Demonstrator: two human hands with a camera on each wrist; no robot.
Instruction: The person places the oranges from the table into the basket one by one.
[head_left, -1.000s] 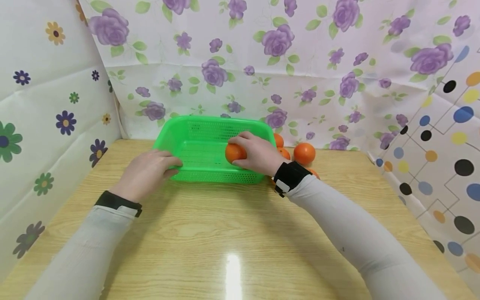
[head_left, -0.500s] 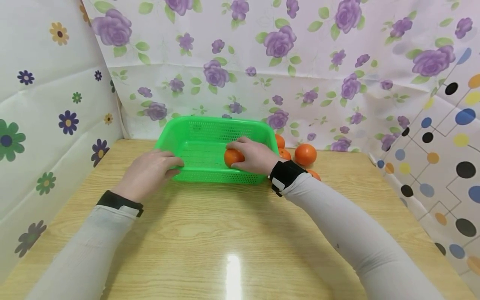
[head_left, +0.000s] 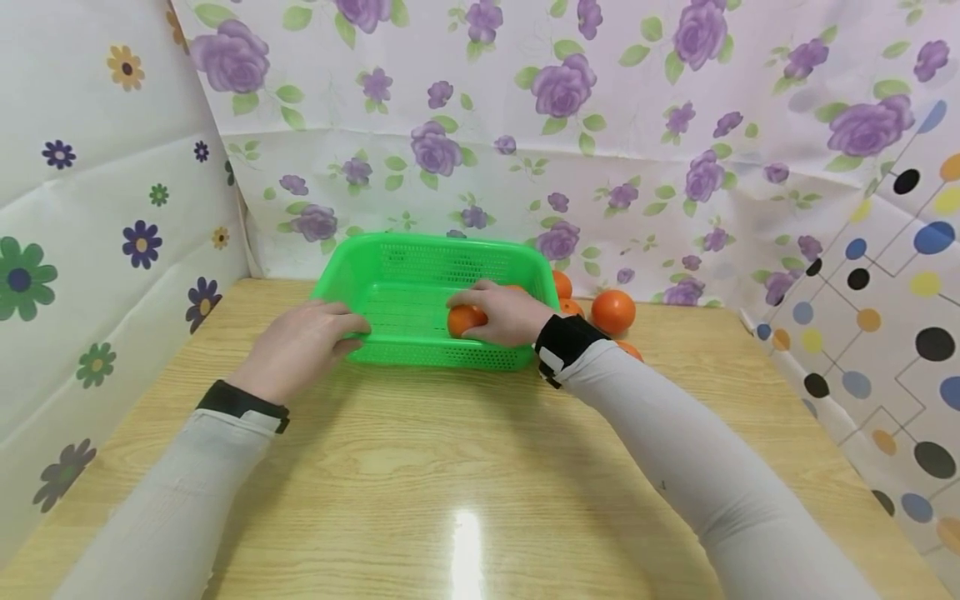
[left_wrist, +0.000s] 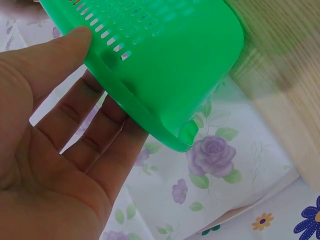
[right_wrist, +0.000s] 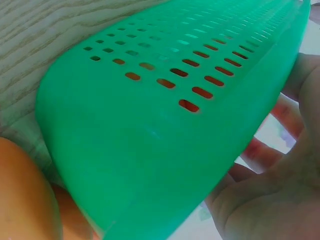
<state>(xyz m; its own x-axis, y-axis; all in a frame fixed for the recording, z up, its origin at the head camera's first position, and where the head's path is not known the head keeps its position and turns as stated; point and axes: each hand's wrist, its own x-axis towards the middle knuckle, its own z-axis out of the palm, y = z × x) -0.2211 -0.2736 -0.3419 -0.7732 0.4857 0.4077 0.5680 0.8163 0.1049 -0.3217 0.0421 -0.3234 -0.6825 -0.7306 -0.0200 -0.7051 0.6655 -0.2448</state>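
My left hand [head_left: 307, 342] grips the near left rim of a green plastic basket [head_left: 420, 352]; in the left wrist view its thumb [left_wrist: 62, 55] and fingers lie on opposite sides of the rim. Over the basket's right half, my right hand [head_left: 510, 315] holds an orange [head_left: 465, 322], down inside the near wall. Behind that hand peeks a bit of another orange [head_left: 516, 288]. From the right wrist, the basket's perforated outer wall [right_wrist: 120, 150] fills much of the view and hides the held orange, with orange colour showing through several slots.
Several loose oranges stand on the wooden table [head_left: 390, 467] just right of the basket, among them one farther right [head_left: 613, 312] and one partly behind the right wrist [head_left: 628, 350]. Floral sheeting [head_left: 480, 92] rises behind the basket, and patterned sheets flank both sides.
My right hand has lowered the orange slightly farther into the basket. Part of a second orange now shows behind that hand. The left hand keeps its hold on the rim.
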